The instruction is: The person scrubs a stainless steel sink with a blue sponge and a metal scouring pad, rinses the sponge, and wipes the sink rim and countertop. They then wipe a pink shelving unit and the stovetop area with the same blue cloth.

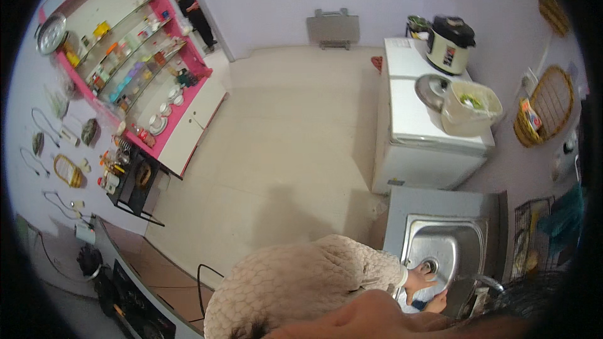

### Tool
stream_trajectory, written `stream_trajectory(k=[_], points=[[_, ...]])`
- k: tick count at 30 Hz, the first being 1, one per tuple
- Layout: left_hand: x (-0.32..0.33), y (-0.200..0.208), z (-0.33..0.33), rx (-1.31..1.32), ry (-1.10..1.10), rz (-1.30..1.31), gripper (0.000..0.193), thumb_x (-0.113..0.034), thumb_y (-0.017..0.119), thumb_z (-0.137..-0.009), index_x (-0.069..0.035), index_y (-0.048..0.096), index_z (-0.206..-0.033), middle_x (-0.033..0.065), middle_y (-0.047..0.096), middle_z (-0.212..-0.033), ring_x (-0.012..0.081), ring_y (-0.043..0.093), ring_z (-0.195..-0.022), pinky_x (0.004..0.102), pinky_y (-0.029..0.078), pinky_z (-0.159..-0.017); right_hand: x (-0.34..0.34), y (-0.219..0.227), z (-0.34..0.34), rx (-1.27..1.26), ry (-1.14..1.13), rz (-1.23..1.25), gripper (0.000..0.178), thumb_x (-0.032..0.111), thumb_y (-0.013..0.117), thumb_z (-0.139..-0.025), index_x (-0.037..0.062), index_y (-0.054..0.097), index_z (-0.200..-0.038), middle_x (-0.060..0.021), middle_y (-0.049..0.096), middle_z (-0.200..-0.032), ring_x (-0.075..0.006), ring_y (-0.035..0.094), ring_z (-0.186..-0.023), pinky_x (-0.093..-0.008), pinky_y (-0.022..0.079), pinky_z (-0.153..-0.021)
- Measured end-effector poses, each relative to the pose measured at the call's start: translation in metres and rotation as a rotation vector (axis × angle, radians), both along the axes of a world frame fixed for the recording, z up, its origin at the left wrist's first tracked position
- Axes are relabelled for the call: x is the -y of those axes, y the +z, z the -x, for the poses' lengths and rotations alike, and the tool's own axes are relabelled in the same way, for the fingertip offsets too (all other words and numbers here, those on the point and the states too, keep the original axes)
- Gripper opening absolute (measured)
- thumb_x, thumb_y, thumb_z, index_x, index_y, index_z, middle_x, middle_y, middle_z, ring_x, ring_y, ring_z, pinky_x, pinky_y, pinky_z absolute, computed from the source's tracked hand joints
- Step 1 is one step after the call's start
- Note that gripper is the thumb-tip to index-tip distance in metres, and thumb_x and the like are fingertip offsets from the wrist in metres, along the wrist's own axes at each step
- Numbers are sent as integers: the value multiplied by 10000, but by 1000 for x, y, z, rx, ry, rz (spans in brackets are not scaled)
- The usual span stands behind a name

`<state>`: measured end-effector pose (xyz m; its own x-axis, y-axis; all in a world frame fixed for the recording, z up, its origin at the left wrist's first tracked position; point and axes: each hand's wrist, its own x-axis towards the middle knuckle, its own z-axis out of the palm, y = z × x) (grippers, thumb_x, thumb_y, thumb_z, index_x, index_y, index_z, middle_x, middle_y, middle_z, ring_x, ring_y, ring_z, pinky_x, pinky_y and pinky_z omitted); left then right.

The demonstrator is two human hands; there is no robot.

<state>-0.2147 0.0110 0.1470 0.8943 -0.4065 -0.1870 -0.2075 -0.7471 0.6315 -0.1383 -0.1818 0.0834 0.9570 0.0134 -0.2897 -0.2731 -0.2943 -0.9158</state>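
Observation:
Both my hands are low in the steel sink [480, 238], beside its drain [429, 266]. My left hand [418, 281], below a cream quilted sleeve, reaches over the basin with its fingers stretched out. Just below it, my right hand [436, 302] bends its fingers against a small dark blue and white thing [418, 305]. What kind of thing this is cannot be made out, as the hands and my shoulder partly cover it. A curved metal faucet [490, 283] stands at the sink's right side.
A white chest freezer [408, 119] beyond the sink bears a pressure cooker [450, 44], a metal lid [432, 91] and a tub with greens [471, 110]. A wire rack [524, 238] stands to the right. Far left are pink shelves [135, 56]; a person [196, 16] stands in the doorway.

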Motion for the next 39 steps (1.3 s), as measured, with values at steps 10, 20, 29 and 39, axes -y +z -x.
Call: stream_trajectory(k=[10,20,29,39], points=[[-209,39,107,-32,713,16,634,-291,643,-718,-89,412,-1273,199,203,-1393,377,177,-1286,511,178,-1020,-160,77,63,378,-296,32,325,281,469,-895,9,521,-726,-75,497,-654,-172,460,-602,-293,384,-564],[-364,28,269,162,1031,448,519,-280,588,-800,-24,440,-1227,190,432,-1255,272,489,-1088,361,384,-921,-462,96,211,47,291,-733,223,235,515,-875,43,562,-772,-21,520,-678,-118,472,-632,-249,384,-585],[-442,52,394,117,1391,697,556,-297,664,-753,21,480,-1170,140,558,-1093,199,543,-976,312,435,-821,-605,121,342,-376,723,-926,151,171,501,-882,60,516,-781,-15,508,-693,-102,470,-620,-238,406,-573],[-494,47,371,213,1622,877,613,-400,680,-722,34,505,-1117,142,570,-1003,188,558,-872,286,460,-706,-692,120,311,-653,935,-970,136,181,509,-866,53,515,-819,-35,510,-662,-143,492,-610,-264,429,-573]])
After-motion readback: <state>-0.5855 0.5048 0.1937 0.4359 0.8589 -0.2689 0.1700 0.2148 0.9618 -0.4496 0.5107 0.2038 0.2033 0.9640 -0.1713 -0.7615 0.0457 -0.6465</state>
